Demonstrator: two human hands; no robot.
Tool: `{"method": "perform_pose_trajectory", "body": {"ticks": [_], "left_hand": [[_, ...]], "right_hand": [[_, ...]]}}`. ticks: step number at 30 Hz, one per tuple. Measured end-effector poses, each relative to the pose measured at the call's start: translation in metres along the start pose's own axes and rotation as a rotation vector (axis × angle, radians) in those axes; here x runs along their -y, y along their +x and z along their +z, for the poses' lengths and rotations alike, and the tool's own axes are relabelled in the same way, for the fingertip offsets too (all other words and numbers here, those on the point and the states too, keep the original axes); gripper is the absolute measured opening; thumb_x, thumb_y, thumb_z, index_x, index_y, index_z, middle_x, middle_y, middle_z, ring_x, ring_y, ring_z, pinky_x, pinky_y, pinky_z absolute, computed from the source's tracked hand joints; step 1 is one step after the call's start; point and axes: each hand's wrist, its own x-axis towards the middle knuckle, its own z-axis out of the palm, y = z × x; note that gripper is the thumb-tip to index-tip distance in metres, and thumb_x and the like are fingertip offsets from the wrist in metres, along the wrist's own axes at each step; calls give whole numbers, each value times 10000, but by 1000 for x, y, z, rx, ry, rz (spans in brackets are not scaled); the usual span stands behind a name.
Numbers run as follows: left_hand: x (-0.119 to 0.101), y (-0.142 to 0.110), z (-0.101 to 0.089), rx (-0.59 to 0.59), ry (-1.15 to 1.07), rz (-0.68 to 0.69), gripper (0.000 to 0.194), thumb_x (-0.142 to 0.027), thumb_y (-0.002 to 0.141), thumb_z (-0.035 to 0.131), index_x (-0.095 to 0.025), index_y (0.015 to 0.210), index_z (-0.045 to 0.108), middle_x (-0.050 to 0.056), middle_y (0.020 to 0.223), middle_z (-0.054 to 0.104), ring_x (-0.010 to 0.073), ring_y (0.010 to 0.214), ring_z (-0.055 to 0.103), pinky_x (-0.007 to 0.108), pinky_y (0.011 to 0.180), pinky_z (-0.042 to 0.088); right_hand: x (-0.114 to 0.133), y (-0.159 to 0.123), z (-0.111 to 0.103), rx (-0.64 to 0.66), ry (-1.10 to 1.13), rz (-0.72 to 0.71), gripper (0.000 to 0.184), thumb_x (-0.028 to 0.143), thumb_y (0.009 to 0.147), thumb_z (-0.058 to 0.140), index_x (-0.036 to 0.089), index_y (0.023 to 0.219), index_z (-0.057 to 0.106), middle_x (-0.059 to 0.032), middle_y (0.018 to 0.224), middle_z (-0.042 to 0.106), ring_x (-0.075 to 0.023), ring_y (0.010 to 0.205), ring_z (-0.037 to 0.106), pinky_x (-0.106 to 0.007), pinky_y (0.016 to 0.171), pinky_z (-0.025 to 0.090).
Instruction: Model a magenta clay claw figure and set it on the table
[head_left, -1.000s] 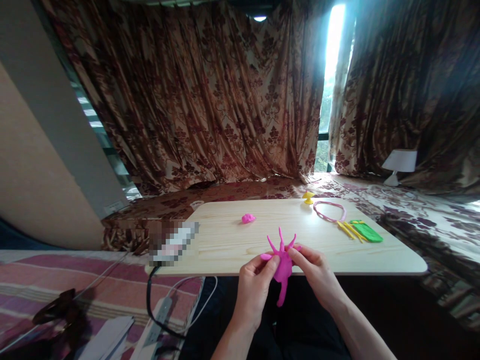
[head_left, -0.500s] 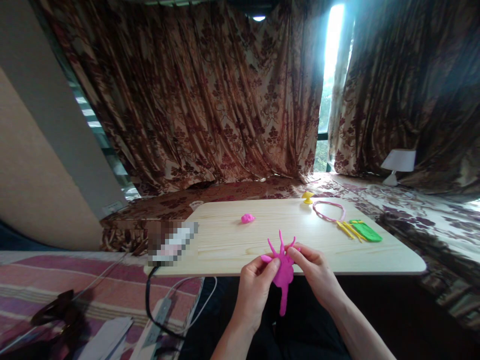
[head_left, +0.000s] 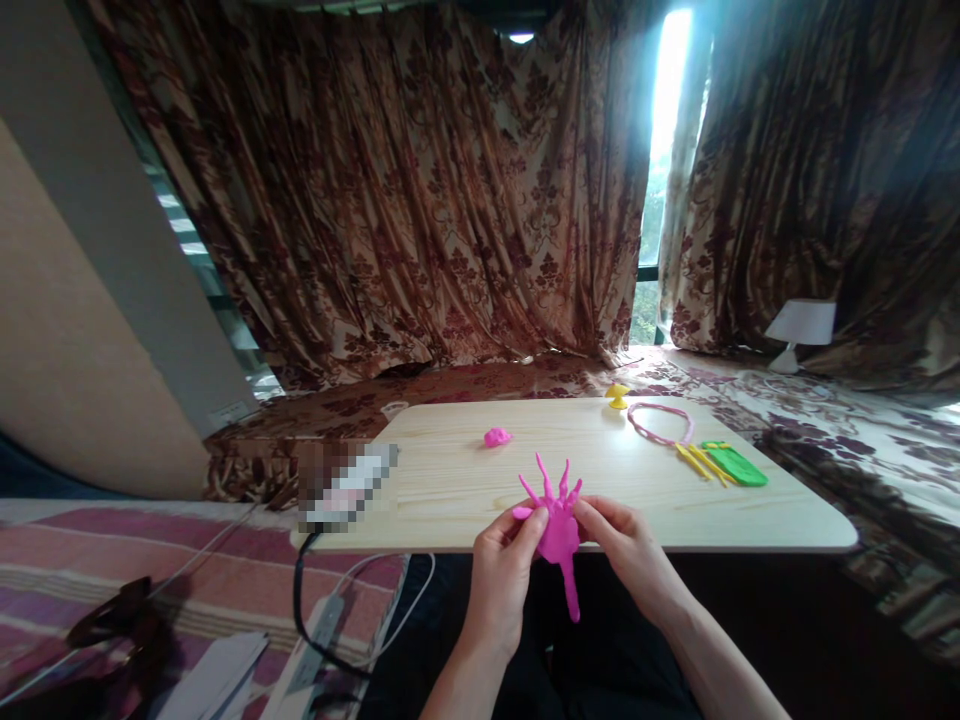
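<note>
Above the table's front edge I hold a pink modelling clay hand shape, with several thin fingers pointing up and a long stem hanging down. My left hand pinches it between thumb and fingers at its left side, by the thumb-like piece. At its right edge, near the base of the outermost finger, my right hand has thumb and fingertips closed on the clay. A small pink clay lump lies on the wooden table beyond my hands.
At the table's back right are a yellow mushroom-shaped piece, a pink twisted ring, yellow strips and a flat green piece. A blurred-out object with a black cable lies at the left edge.
The clay hand has tilted, its fingers moving left and its stem swinging right. My right thumb has shifted slightly down, away from between the fingers, to the right edge.
</note>
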Motion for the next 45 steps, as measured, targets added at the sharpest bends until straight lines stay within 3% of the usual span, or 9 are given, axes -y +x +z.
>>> {"method": "perform_pose_trajectory", "body": {"ticks": [11,18,25,32,37,45], "left_hand": [[-1,0,3,-14,-49,-31,217,-287,747,647,-120,880,681,68,814,691,163,752,605,300,754,479],[-10,-4,6,71,-103,-41,242,-267,780,612,-137,978,666,68,856,690,171,777,615,312,762,485],[-6,-2,5,21,-107,-44,230,-277,783,607,-127,941,684,65,844,694,167,776,614,291,746,493],[-10,-2,6,74,-96,-37,251,-301,791,593,-144,967,678,64,878,696,188,809,626,296,733,498],[-8,-1,5,-1,-56,-11,239,-301,770,616,-147,938,689,55,839,701,188,788,627,293,713,498],[-17,-3,2,77,-72,15,255,-301,828,529,-131,949,675,79,905,685,184,813,616,296,720,489]], "right_hand": [[-5,3,2,-51,28,-31,223,334,830,580,172,947,679,-16,770,662,-144,718,569,-272,696,459],[-11,6,-3,-87,30,-42,208,328,819,594,160,900,685,-12,731,644,-141,698,554,-266,680,448],[-6,3,0,-59,48,-12,238,340,814,593,170,962,669,-25,807,659,-163,766,576,-284,716,458],[-9,5,0,-96,65,-14,225,344,780,632,175,924,671,-19,792,665,-147,722,576,-261,687,453],[-6,4,0,-91,75,-13,224,346,770,646,171,909,672,-26,794,671,-153,722,584,-266,686,459],[-7,3,-1,-88,93,5,224,355,758,657,178,893,681,-11,776,671,-148,722,588,-262,688,455]]}}
